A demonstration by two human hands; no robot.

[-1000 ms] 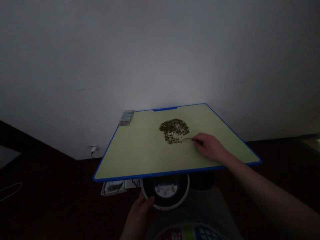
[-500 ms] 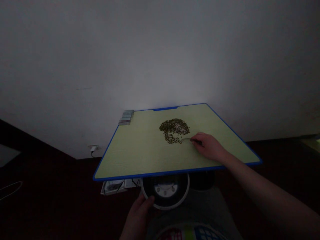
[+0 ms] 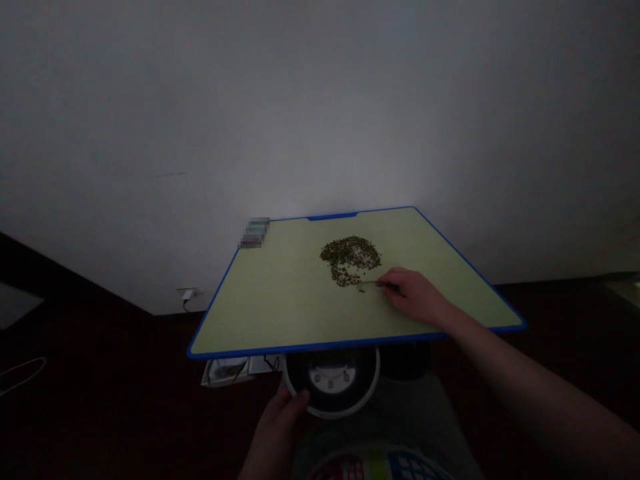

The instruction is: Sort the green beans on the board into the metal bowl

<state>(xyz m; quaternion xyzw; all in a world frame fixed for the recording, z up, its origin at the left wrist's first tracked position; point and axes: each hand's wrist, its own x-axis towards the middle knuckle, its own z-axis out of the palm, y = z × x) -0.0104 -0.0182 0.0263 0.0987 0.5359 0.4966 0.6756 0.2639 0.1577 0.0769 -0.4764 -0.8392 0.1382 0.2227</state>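
A loose heap of small brown-green grains or beans [image 3: 343, 252] lies on the pale green tabletop [image 3: 280, 293], with a thinner trail curving towards me. My right hand [image 3: 415, 293] pinches a thin utensil [image 3: 369, 283] with a pale, curved end. That end rests at the near edge of the trail, beside a few stray grains; the dim light hides its exact kind. Below the table's front edge, my left hand [image 3: 283, 413] grips the rim of a round, dark bowl [image 3: 297, 377] with a white rim, thumb over the edge. A pale patch shows inside it.
The table has a blue edge [image 3: 310, 348] and stands against a grey wall [image 3: 320, 120]. A blurred patch [image 3: 255, 233] covers its far left corner. A plug [image 3: 187, 295] sits in the wall at left. White trays with cords [image 3: 227, 370] lie under the table.
My right hand has drawn the utensil's tip slightly left and towards me, and a few grains now lie apart by it. My left hand stays on the bowl.
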